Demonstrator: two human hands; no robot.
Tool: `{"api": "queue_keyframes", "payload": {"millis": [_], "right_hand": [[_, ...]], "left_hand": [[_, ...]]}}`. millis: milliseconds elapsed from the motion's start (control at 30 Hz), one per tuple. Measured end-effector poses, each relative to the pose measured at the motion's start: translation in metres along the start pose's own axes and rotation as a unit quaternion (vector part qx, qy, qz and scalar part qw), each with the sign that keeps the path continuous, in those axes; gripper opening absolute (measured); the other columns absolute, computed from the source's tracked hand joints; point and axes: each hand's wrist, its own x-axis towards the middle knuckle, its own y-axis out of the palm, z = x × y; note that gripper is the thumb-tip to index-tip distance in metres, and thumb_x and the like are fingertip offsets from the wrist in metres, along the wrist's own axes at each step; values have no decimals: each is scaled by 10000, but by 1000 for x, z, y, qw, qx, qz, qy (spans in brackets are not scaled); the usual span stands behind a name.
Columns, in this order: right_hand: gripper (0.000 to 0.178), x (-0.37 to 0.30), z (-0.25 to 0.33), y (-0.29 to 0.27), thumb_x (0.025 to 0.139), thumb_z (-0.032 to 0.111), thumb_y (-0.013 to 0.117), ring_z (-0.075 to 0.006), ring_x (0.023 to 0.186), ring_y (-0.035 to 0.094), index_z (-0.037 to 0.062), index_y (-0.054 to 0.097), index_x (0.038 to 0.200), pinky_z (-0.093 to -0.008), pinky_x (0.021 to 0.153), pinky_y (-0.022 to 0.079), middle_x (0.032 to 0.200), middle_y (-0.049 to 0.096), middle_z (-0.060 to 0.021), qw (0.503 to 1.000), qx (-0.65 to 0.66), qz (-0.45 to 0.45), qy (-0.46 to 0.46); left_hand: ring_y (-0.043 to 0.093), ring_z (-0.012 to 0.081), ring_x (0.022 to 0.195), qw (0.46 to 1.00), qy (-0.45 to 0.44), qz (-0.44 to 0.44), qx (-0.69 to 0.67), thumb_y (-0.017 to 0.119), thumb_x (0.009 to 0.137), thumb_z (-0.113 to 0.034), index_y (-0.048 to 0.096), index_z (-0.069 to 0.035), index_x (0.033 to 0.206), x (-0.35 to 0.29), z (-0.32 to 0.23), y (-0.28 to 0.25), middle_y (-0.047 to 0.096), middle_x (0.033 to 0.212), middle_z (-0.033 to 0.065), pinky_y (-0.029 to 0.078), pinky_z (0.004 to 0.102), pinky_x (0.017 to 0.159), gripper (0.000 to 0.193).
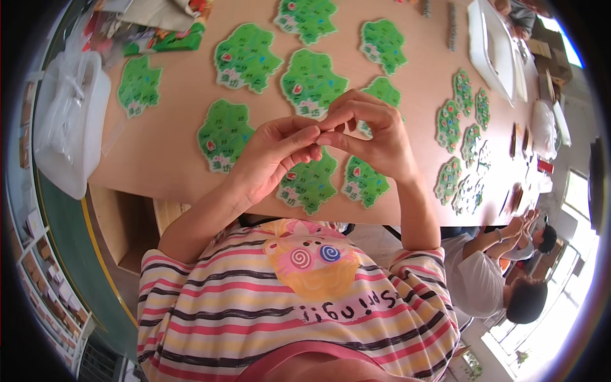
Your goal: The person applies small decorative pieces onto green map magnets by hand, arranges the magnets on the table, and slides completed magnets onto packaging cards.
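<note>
While both hands meet above the near edge of the table (159, 165), the left hand (277, 156) and the right hand (372, 137) press their fingertips together around something very tiny. It is too small to see what it is. It sits right between the thumbs and first fingers, held up over the green cutouts.

Such a tiny thing is probably very light and easy to drop, so a soft pinch with the fingertips looks like the best way to hold it. It could slip out if the fingers loosen.

Just under the pinch lie two flat green tree-shaped cutouts (309, 184), each with a white edge and a little red spot. They look thin, light and a bit bendy, best picked up by an edge. More of the same green shapes (245, 57) are spread out past the hands, apart from one another. Smaller green pieces (449, 124) lie in rows off to the right of the grip.

Far to the left of the pinch stands a white plastic tub (67, 127) with a clear bag inside. Past it, at the far corner, lies a colourful green and red package (162, 28). Far to the right sits a long white tray (496, 48).

Another person (503, 274) in a white shirt sits lower right, hands together.
</note>
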Motion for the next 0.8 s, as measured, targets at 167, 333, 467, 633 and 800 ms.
{"api": "queue_keyframes", "payload": {"millis": [167, 333, 467, 633, 800], "right_hand": [[117, 13, -35, -27, 802, 75, 694, -107, 671, 564, 77, 725, 914, -239, 620, 445, 805, 665, -28, 971, 195, -136, 23], [116, 62, -90, -89, 818, 148, 678, -103, 657, 560, 97, 741, 900, -233, 629, 444, 813, 688, -53, 942, -184, -257, 112], [129, 65, -105, -99, 811, 170, 689, -105, 641, 532, 115, 747, 913, -262, 601, 436, 831, 690, -52, 925, -218, -305, 57], [237, 46, -82, -94, 807, 109, 697, -95, 766, 604, 109, 709, 1044, -246, 651, 461, 884, 689, -47, 978, -32, -203, 23], [292, 28, -23, -71, 777, 24, 693, -136, 766, 624, 66, 680, 1066, -272, 680, 507, 928, 661, -55, 980, -132, -128, -74]], "left_hand": [[613, 81, 800, 995, 57, -77, 26, 621, 899, -144, 618, 10, 1091, 13, 1, 7, 644, 956, 63, 509, 149, 685, 246], [638, 123, 853, 990, 88, -69, 86, 636, 887, -136, 636, -13, 1086, 16, -20, 14, 655, 932, 52, 518, 220, 784, 234], [624, 124, 870, 972, 103, -33, 209, 598, 899, -95, 620, -9, 1127, 25, -45, 6, 646, 990, 74, 501, 245, 816, 244], [626, 130, 871, 916, 169, -3, 365, 577, 908, -85, 587, 19, 1153, 66, -78, 16, 623, 986, 78, 503, 253, 791, 267], [652, 162, 903, 898, 158, 40, 408, 601, 887, -45, 548, 11, 1113, 117, -68, 34, 624, 1023, 100, 536, 270, 793, 239]]}}
